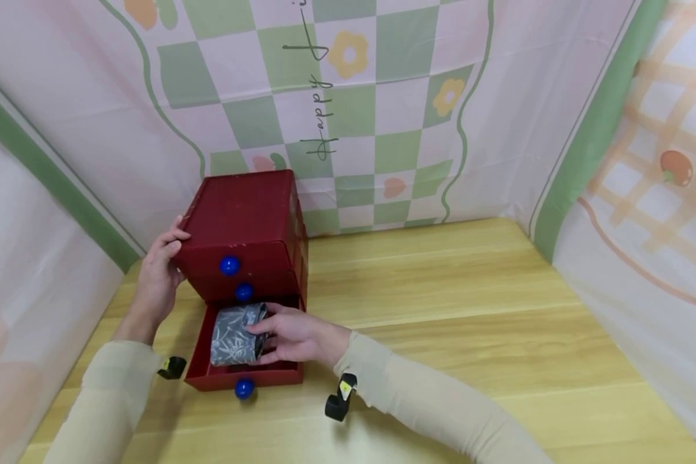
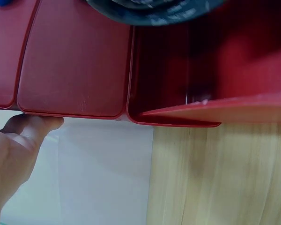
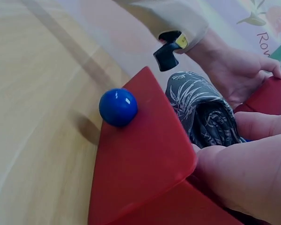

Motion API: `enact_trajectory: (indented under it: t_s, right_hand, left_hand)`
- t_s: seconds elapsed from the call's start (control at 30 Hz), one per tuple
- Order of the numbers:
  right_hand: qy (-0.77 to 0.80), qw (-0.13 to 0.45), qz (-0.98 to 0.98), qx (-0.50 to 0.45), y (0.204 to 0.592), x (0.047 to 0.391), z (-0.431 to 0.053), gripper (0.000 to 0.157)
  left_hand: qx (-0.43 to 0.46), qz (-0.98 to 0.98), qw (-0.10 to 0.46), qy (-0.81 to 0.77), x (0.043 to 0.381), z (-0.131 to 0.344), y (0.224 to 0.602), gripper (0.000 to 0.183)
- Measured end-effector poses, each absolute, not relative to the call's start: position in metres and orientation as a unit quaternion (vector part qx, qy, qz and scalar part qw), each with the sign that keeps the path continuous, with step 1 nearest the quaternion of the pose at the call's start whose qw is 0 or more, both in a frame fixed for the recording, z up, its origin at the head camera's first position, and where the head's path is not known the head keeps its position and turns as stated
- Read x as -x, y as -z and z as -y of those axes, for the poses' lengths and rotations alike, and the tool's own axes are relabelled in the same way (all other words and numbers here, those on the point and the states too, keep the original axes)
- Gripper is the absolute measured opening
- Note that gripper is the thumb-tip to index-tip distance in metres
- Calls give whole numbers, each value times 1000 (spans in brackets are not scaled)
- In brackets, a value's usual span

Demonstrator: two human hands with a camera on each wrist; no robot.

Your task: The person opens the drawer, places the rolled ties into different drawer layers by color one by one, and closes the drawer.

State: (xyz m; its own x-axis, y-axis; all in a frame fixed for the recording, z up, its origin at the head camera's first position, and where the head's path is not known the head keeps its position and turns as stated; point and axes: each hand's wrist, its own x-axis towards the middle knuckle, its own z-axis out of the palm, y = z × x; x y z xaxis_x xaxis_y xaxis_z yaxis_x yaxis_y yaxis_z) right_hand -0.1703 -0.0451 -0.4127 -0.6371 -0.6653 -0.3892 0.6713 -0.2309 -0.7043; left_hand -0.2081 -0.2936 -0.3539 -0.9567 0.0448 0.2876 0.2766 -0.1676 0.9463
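A small red drawer cabinet [image 1: 240,209] with round blue knobs stands on the table, its bottom drawer [image 1: 200,370] pulled out. Inside that drawer lies a rolled grey cloth [image 1: 232,338] with a white leaf pattern. My right hand [image 1: 296,334] grips the cloth at its right end, thumb on top and fingers at the rolled edge. The right wrist view shows the layered end of the cloth [image 3: 210,124] beside my fingers. My left hand [image 1: 159,270] rests against the cabinet's left side near the top, its fingers along the edge; the left wrist view shows it touching the side.
The wooden table [image 1: 441,322] extends to the right of the cabinet. Behind it hangs a checked curtain [image 1: 359,116], with more fabric at both sides. A blue knob [image 1: 244,388] sticks out from the open drawer's front. Black wrist cameras [image 1: 339,399] jut from both sleeves.
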Motion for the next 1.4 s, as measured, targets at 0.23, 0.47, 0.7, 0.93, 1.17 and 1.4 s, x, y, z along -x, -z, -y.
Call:
enact_trajectory:
  t_s: [0.23,0.47,0.7,0.93,1.17,1.4]
  right_hand:
    - [778,419,-467,-11,418,176,49,82]
    - [775,412,-479,-11,419,177,52,83]
    - [771,410,-487,-3,422,175,59,83]
    - [767,405,-499,-6,421,174,64,83]
    - [751,402,-524,-12,420,173,69,88]
    - [733,383,-562,-13,421,173,74,89]
  left_hand:
    - [126,640,77,754,208,293,355,17]
    - [128,640,79,754,208,294,355,17]
    - [124,641,79,754,208,295,355,18]
    - [126,637,80,756,208,294,355,16]
    - [126,639,80,754,208,295,356,16]
    - [128,642,77,752,208,295,355,17]
